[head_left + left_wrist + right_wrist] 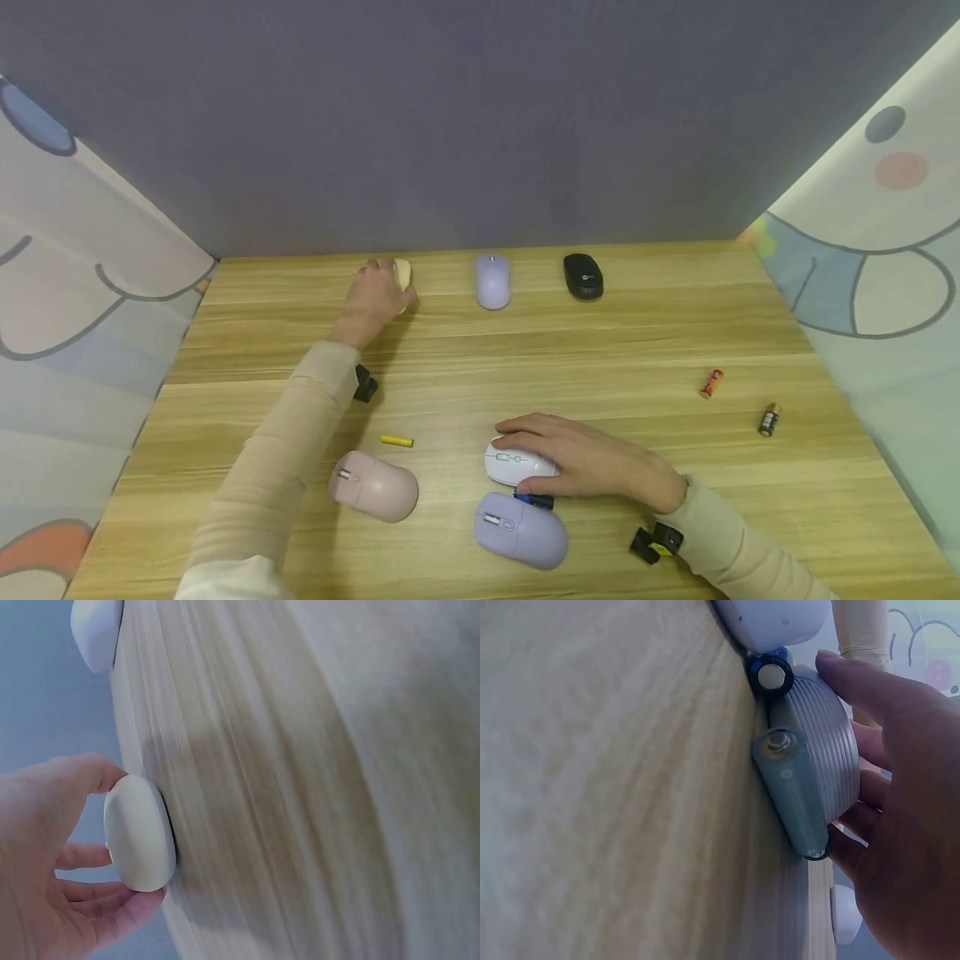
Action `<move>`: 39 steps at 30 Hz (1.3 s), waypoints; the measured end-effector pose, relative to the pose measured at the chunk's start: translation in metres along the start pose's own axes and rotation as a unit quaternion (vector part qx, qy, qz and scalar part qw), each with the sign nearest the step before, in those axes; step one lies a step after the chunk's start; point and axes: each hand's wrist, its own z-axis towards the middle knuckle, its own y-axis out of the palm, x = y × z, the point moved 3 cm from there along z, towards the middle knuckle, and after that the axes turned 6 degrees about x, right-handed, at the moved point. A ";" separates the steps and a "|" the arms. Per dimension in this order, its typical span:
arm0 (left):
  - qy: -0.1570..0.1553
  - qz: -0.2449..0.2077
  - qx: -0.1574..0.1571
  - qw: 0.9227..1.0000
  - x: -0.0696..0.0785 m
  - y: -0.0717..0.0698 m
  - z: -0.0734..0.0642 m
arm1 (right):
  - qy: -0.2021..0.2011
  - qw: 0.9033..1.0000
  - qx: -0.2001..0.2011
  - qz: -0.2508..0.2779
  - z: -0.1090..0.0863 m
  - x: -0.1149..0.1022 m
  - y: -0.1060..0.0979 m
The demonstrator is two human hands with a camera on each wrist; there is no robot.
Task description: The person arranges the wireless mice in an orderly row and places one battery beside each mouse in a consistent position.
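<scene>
At the back left of the table, my left hand [370, 298] grips a cream-yellow computer mouse [403, 272], partly hidden under the fingers in the head view. The left wrist view has the thumb at one end of this mouse [139, 832] and fingers at the other. Near the front middle, my right hand [592, 454] holds a white mouse [517, 463] between thumb and fingers. Its ribbed side [825, 742] shows in the right wrist view. Beside it lie a blue battery [772, 673] and a green battery [795, 795]; the hand hides the green one from above.
A large lavender mouse [521, 532] lies just in front of the white one. Further left are a pink mouse [375, 487] and a yellow battery [397, 440]. A lavender mouse [492, 282] and a black mouse [583, 277] stand along the back; red [712, 383] and black [769, 419] batteries lie right.
</scene>
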 end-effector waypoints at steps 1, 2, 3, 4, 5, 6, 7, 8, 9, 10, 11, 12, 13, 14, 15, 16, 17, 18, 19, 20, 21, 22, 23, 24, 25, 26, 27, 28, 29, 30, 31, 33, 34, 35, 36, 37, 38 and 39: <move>0.000 -0.001 0.002 1.000 0.000 0.000 0.001 | 0.000 1.000 0.000 -0.001 0.000 0.000 0.000; 0.000 0.000 0.003 1.000 -0.001 0.000 0.001 | 0.000 1.000 0.000 -0.001 0.000 0.000 0.000; -0.001 -0.001 0.003 1.000 -0.001 0.000 0.002 | 0.001 1.000 0.000 -0.002 0.000 0.000 0.001; -0.002 0.000 0.003 1.000 -0.002 0.000 0.003 | 0.001 1.000 0.000 -0.001 0.000 0.001 0.001; -0.002 0.000 0.003 1.000 -0.002 0.000 0.004 | 0.001 1.000 0.000 -0.001 0.000 0.001 0.001; -0.004 -0.001 0.003 1.000 -0.003 0.001 0.004 | 0.002 1.000 0.000 0.000 -0.001 0.001 0.001; -0.005 -0.002 0.002 1.000 -0.004 0.001 0.005 | 0.002 1.000 -0.001 0.000 -0.001 0.001 0.001; -0.006 -0.001 0.000 1.000 -0.004 0.002 0.005 | 0.002 1.000 -0.001 0.000 -0.001 0.001 0.001; -0.007 0.000 0.000 1.000 -0.004 0.002 0.006 | 0.002 1.000 -0.001 0.000 -0.001 0.001 0.001; -0.008 -0.001 -0.002 1.000 -0.004 0.002 0.006 | 0.003 1.000 -0.002 0.000 -0.001 0.001 0.001; -0.008 -0.002 -0.003 1.000 -0.004 0.002 0.007 | 0.003 1.000 -0.002 0.001 -0.001 0.001 0.001; -0.008 -0.002 -0.005 1.000 -0.003 0.002 0.007 | 0.003 1.000 -0.002 0.001 -0.001 0.001 0.001; -0.007 -0.002 -0.008 1.000 -0.002 0.002 0.007 | 0.003 1.000 -0.001 0.001 -0.001 0.001 0.001; -0.007 -0.002 -0.009 1.000 -0.001 0.002 0.007 | 0.003 1.000 -0.001 0.001 -0.001 0.001 0.001; -0.006 -0.001 -0.011 1.000 0.000 0.002 0.007 | 0.003 1.000 -0.001 0.001 -0.001 0.001 0.001; -0.006 -0.001 -0.014 1.000 0.001 0.002 0.007 | 0.003 1.000 0.000 0.001 -0.001 0.001 0.001; -0.006 0.000 -0.015 1.000 0.001 0.002 0.007 | 0.003 1.000 0.001 0.001 -0.001 0.001 0.001; -0.006 0.002 -0.017 1.000 0.002 0.002 0.008 | 0.002 1.000 0.001 0.000 -0.001 0.001 0.001; -0.005 0.004 -0.017 1.000 0.002 0.002 0.008 | 0.002 1.000 0.001 -0.001 -0.001 0.001 0.001; -0.006 0.006 -0.017 1.000 0.002 0.003 0.009 | 0.001 1.000 0.000 -0.002 -0.001 0.001 0.001; -0.006 0.007 -0.017 1.000 0.002 0.003 0.009 | 0.001 1.000 0.000 -0.003 -0.001 0.001 0.001; -0.007 0.007 -0.016 1.000 0.002 0.003 0.009 | 0.002 1.000 0.000 -0.003 -0.001 0.001 0.001; -0.007 0.007 -0.015 1.000 0.002 0.003 0.010 | 0.002 1.000 -0.001 -0.003 -0.001 0.001 0.001; -0.007 0.007 -0.014 1.000 0.002 0.003 0.010 | 0.003 1.000 -0.001 -0.002 -0.001 0.001 0.001; -0.008 0.005 -0.013 1.000 0.002 0.003 0.010 | 0.003 1.000 -0.001 -0.002 -0.001 0.001 0.001; -0.009 0.004 -0.013 1.000 0.002 0.003 0.010 | 0.003 1.000 -0.001 -0.002 -0.001 0.001 0.001; -0.009 0.003 -0.013 1.000 0.002 0.003 0.010 | 0.004 1.000 0.000 -0.001 -0.001 0.001 0.001; -0.009 0.002 -0.014 1.000 0.002 0.003 0.010 | 0.004 1.000 0.000 0.000 -0.001 0.001 0.001; -0.010 0.002 -0.015 1.000 0.002 0.003 0.010 | 0.003 1.000 0.000 0.000 -0.001 0.001 0.001; -0.009 0.004 -0.016 1.000 0.002 0.004 0.010 | 0.003 1.000 0.000 0.000 -0.001 0.001 0.001; -0.010 0.005 -0.017 1.000 0.002 0.004 0.010 | 0.003 1.000 -0.001 0.000 -0.001 0.001 0.001; -0.010 0.008 -0.019 1.000 0.003 0.004 0.011 | 0.004 1.000 -0.002 0.001 -0.001 0.001 0.001; -0.011 0.008 -0.018 1.000 0.003 0.004 0.011 | 0.005 1.000 -0.002 0.001 -0.002 0.001 0.001; -0.012 0.010 -0.019 1.000 0.004 0.005 0.011 | 0.005 1.000 -0.003 0.001 -0.002 0.001 0.001; -0.012 0.011 -0.019 1.000 0.004 0.005 0.011 | 0.006 1.000 -0.003 0.002 -0.002 0.001 0.001; -0.013 0.011 -0.019 1.000 0.004 0.005 0.011 | 0.007 1.000 -0.004 0.002 -0.002 0.001 0.001; -0.013 0.012 -0.018 1.000 0.005 0.005 0.011 | 0.007 1.000 -0.004 0.001 -0.002 0.001 0.001; -0.012 0.014 -0.018 1.000 0.005 0.005 0.011 | 0.006 1.000 -0.003 0.001 -0.002 0.001 0.001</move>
